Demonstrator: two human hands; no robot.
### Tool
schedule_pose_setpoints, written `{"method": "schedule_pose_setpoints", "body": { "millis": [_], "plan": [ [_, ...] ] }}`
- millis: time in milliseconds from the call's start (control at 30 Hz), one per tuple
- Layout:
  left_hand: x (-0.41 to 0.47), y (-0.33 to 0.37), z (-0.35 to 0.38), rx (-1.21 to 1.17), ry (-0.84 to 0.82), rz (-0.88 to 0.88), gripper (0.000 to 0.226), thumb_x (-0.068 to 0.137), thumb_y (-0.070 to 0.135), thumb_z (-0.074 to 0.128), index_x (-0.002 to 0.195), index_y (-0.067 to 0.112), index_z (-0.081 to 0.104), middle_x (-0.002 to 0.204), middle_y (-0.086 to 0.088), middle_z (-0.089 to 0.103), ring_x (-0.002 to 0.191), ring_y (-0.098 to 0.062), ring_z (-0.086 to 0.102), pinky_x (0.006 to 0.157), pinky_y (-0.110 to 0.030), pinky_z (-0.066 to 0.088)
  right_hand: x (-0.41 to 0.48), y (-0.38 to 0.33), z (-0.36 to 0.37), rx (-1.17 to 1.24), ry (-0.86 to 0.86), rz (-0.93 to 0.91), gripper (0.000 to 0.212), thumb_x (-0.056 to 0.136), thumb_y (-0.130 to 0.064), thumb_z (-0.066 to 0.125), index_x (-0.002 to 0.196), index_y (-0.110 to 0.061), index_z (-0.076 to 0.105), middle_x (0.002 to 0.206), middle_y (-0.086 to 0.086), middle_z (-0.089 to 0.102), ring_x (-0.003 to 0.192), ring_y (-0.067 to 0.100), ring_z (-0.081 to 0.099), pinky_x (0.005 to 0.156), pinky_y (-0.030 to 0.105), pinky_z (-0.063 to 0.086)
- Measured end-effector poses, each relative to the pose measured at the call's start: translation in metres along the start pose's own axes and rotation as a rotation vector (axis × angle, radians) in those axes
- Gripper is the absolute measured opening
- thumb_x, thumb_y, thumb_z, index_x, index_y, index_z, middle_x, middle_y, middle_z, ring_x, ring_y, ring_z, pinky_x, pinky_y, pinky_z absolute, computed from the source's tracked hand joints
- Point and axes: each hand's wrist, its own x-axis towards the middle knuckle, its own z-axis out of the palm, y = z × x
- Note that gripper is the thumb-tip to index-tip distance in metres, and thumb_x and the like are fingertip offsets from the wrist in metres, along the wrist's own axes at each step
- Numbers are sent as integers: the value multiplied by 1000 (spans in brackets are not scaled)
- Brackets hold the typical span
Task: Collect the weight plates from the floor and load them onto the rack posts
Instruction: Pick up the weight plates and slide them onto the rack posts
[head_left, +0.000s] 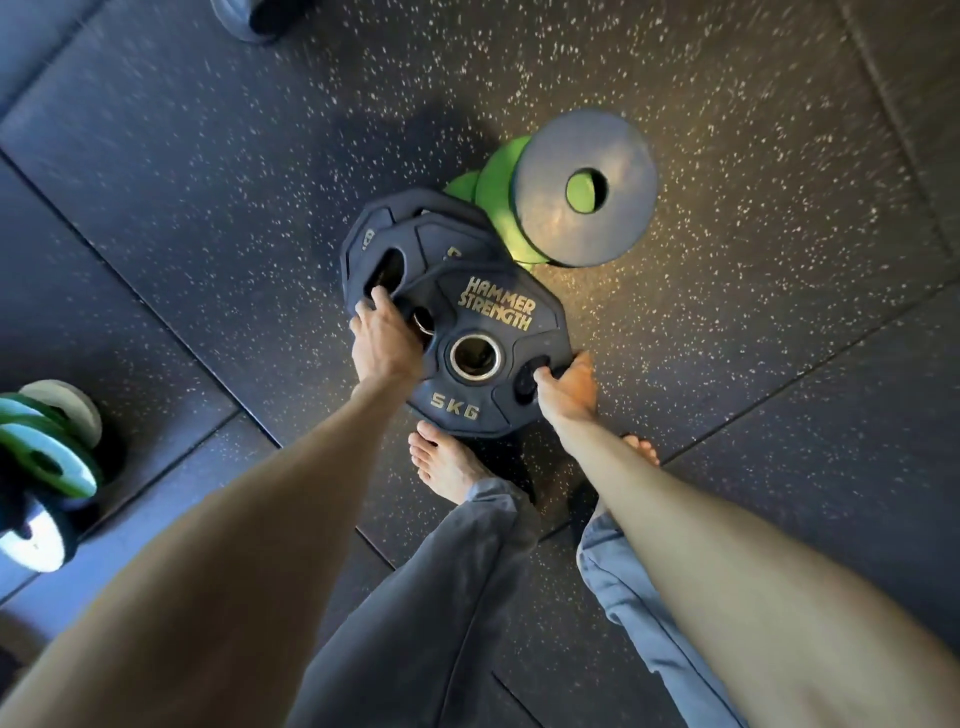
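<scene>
Both hands (383, 340) (566, 387), seemingly, in plate (493, 317) slots

One wide-angle camera, worn on the person's head, is looking almost straight down at the speckled floor (753, 338). The left hand (384, 343) and right hand (569, 387) are showing near the frame's centre, well out from the lens, while the trouser legs (441, 597) are filling the bottom edge.

The 5 kg plate (488, 353) lies atop two overlapping plates (415, 244) in the middle of the floor (208, 208), with a stack of round discs (582, 187) just behind them to the right and more discs (47, 457) at the floor's left edge.
</scene>
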Motion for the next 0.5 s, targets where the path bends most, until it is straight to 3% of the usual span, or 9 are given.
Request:
{"method": "schedule_pose_setpoints", "body": {
  "millis": [167, 267, 367, 433, 500],
  "plan": [
    [-38, -10, -50, -67, -74, -110, 35, 89, 7, 55, 120, 2, 39, 111, -26, 62, 104, -43, 57, 84, -51, 51, -41, -33, -36, 7, -45, -52, 71, 93, -26, 64, 153, -7, 30, 152, 14, 42, 139, 34, 43, 114, 43, 37],
    [-76, -6, -97, -196, -116, -184, 36, 90, 8, 57, 120, -3, 40, 117, -29, 59, 107, -44, 57, 85, -48, 48, -85, -63, -69, 73, -56, -89, 59, 84, -28, 70, 136, -10, 49, 135, 14, 59, 120, 33, 59, 99, 42, 50],
    [-120, 6, -157, -305, -131, -234, 42, 91, 8, 61, 124, -5, 39, 123, -28, 56, 112, -42, 56, 88, -45, 48, -137, -92, -107, 111, -50, -151, 57, 74, -36, 70, 124, -14, 56, 121, 10, 67, 107, 30, 66, 91, 42, 54],
    [-151, 14, -201, -400, -136, -262, 44, 91, 8, 63, 125, -4, 38, 125, -24, 55, 114, -38, 56, 88, -40, 49, -182, -115, -134, 158, -52, -187, 43, 79, -27, 72, 118, -13, 59, 110, 3, 69, 96, 23, 66, 84, 31, 54],
    [-180, 23, -241, -520, -127, -284, 46, 90, 9, 65, 126, -4, 39, 123, -20, 55, 112, -32, 57, 85, -34, 49, -228, -138, -164, 201, -48, -238, 22, 86, -16, 70, 105, -13, 58, 90, -2, 66, 79, 14, 62, 65, 18, 50]
  ]
}}
